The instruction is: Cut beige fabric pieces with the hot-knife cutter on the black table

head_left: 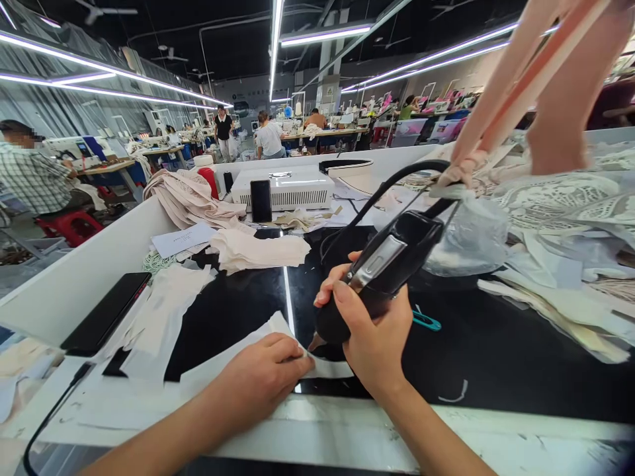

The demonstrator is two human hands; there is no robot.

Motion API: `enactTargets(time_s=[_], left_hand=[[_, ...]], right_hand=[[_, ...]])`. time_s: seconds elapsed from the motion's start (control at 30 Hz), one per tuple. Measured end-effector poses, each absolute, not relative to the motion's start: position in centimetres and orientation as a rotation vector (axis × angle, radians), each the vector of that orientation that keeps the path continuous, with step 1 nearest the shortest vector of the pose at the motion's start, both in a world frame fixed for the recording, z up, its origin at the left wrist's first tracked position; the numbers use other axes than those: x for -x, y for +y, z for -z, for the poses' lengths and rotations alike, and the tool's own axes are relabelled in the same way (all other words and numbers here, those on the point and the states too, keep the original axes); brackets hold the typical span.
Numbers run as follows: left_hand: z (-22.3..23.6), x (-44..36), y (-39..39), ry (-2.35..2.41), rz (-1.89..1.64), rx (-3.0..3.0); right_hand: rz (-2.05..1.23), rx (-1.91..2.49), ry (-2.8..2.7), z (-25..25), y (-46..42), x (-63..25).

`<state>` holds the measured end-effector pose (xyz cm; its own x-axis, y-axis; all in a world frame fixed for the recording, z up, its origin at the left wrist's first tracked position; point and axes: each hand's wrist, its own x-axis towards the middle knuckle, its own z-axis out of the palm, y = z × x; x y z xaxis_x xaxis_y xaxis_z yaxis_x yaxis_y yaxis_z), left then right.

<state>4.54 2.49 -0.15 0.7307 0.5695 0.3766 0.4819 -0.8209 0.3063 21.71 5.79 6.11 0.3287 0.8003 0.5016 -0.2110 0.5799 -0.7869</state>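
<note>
My right hand (374, 334) is wrapped round a black electric iron (391, 254) with a silver plate on its side. It is held tilted over the black work surface, its cord running up from the far end. My left hand (265, 370) rests low on the table with fingers curled together at the edge of a white fabric strip (233, 357). That strip runs beneath the fingers and on towards the iron's lower end. Whether the iron touches the cloth is hidden. Just right of my right hand lies a teal thread snipper (425, 321).
White cut pieces (262, 250) are stacked ahead. A black phone (106, 314) lies left; another phone (260, 201) stands against a white box (282, 188). Lace pieces (560, 198) and a plastic bag (466, 231) fill the right. Fabric ties (516, 86) hang by the cord. People sit beyond.
</note>
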Motion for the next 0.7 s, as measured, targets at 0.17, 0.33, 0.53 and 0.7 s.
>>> enactTargets(time_s=[0.17, 0.33, 0.53, 0.7], left_hand=[[0.3, -4.6, 2.6, 0.863, -0.668, -2.739], [0.2, -4.6, 2.6, 0.859, -0.678, -2.735], [0.4, -4.7, 2.5, 0.887, -0.685, -2.732], [0.1, -4.9, 2.3, 0.917, -0.632, -2.753]], right_hand=[[-0.723, 0.727, -1.048, -5.9, 5.7, -21.8], [-0.737, 0.727, -1.026, -6.0, 5.4, -22.5], [-0.756, 0.721, -1.041, -5.7, 4.2, -23.9], [-0.764, 0.655, -1.077, -5.6, 3.7, -24.3]])
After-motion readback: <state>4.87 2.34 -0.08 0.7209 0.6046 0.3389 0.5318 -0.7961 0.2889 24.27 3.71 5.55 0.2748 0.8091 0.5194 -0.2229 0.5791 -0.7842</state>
